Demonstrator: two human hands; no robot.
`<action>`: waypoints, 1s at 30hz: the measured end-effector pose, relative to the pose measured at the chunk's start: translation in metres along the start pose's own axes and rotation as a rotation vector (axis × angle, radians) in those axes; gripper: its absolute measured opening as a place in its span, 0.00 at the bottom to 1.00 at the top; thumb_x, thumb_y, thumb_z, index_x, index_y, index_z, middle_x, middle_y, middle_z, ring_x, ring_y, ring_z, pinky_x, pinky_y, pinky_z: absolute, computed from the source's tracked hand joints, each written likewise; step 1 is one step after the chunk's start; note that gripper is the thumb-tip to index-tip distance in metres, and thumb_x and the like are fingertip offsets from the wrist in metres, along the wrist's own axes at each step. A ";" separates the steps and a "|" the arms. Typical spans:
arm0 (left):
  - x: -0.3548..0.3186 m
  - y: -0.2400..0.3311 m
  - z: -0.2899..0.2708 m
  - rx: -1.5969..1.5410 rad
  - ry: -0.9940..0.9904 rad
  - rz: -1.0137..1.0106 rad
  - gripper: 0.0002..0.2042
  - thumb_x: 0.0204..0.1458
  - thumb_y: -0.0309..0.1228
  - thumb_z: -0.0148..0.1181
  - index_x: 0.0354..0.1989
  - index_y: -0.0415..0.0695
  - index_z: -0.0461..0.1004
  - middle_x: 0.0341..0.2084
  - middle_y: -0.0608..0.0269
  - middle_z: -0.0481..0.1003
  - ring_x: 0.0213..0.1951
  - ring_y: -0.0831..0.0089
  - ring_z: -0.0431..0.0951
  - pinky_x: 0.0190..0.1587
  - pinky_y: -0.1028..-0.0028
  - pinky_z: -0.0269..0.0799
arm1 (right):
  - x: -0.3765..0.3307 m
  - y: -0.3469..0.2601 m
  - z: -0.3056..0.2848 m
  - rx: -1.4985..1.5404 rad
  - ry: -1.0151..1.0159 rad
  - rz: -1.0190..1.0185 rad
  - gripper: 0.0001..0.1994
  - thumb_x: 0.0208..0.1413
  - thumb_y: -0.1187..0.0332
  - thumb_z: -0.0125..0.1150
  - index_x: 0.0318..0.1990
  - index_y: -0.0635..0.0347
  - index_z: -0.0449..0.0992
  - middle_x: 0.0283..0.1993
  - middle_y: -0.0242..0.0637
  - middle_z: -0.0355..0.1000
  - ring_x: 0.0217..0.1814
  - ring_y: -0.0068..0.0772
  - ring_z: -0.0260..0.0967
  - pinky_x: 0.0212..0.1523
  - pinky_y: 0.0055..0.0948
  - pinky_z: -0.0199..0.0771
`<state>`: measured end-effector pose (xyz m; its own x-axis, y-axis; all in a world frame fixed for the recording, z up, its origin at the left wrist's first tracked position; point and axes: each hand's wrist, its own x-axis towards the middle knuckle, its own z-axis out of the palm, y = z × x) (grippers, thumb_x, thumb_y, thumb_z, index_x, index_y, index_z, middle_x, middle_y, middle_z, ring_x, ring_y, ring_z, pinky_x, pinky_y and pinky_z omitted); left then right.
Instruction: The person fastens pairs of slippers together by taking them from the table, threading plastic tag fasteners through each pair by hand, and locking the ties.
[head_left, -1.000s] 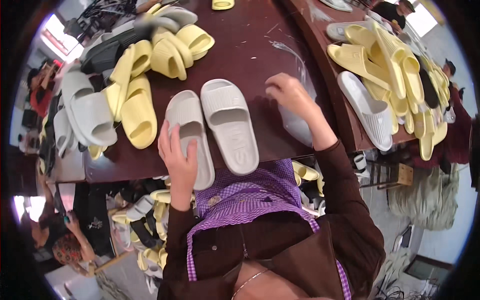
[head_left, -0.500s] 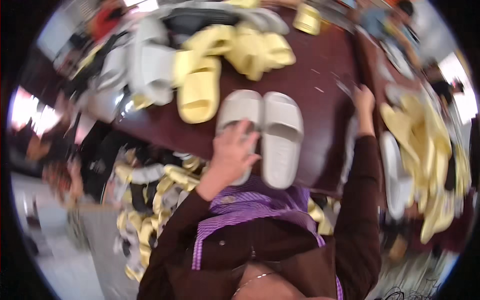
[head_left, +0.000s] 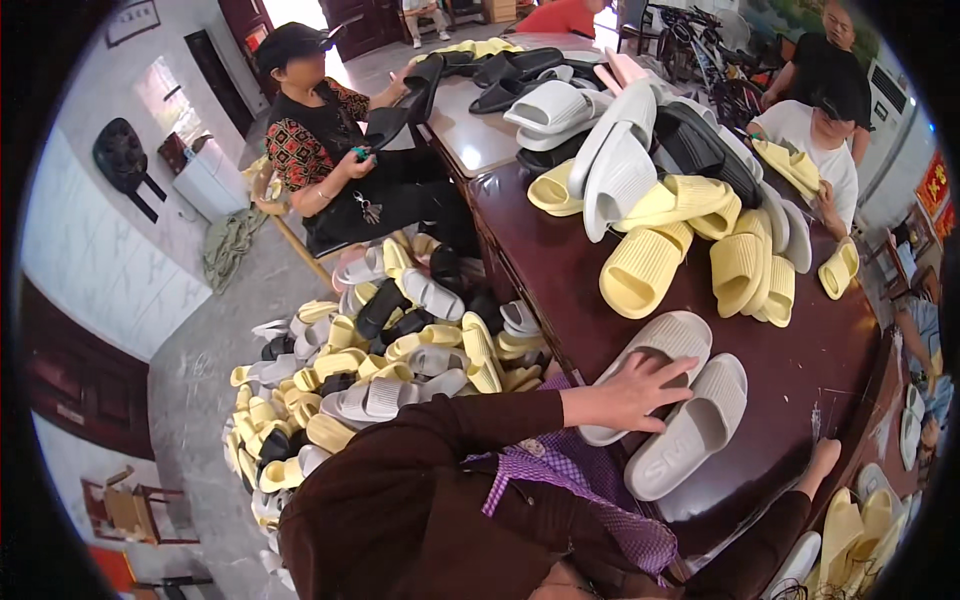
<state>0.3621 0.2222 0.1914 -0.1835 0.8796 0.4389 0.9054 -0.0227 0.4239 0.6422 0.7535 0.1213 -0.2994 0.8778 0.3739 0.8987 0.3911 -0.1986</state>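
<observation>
A pair of pale grey slide sandals lies side by side on the dark red-brown table, soles down. My left hand rests with fingers spread over the left grey slide, its fingertips reaching toward the right grey slide. The left slide's strap is partly hidden under that hand. Over at the table's right edge is my right hand, its fingers curled and mostly out of sight. Thin, clear, plastic-like strips lie close to it. Whether it grips one does not show.
Yellow, grey and black slides are heaped on the far tabletop. A large slide pile covers floor left of the table. More yellow slides sit beyond the right edge. Across, one person holds black slides, another a yellow one.
The view has swung left, bringing the floor pile and co-workers into sight. My left hand stays over the left grey slide, my right hand by the table's right edge.
</observation>
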 end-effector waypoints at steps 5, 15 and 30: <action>0.003 -0.003 0.002 -0.015 -0.012 0.008 0.31 0.40 0.42 0.65 0.56 0.50 0.66 0.65 0.53 0.46 0.56 0.52 0.59 0.56 0.57 0.50 | 0.003 -0.012 -0.010 0.077 0.039 0.060 0.17 0.49 0.63 0.55 0.27 0.76 0.73 0.25 0.63 0.70 0.31 0.60 0.70 0.34 0.49 0.67; 0.000 0.000 -0.001 -0.046 -0.045 0.005 0.31 0.41 0.43 0.65 0.56 0.49 0.65 0.65 0.53 0.45 0.57 0.52 0.57 0.56 0.56 0.49 | -0.003 -0.009 -0.011 0.101 -0.026 -0.055 0.16 0.52 0.61 0.56 0.33 0.69 0.77 0.33 0.54 0.75 0.37 0.52 0.73 0.40 0.41 0.71; 0.007 0.018 -0.012 -0.045 0.174 -0.026 0.26 0.45 0.34 0.61 0.54 0.42 0.65 0.62 0.51 0.53 0.51 0.53 0.65 0.52 0.59 0.59 | -0.015 -0.101 -0.134 0.746 0.298 -0.212 0.11 0.61 0.67 0.50 0.43 0.65 0.73 0.39 0.42 0.73 0.40 0.38 0.70 0.42 0.30 0.69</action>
<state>0.3731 0.2220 0.2113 -0.2735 0.7850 0.5559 0.8821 -0.0258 0.4704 0.5991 0.6642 0.2574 -0.2472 0.6958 0.6743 0.3527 0.7128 -0.6062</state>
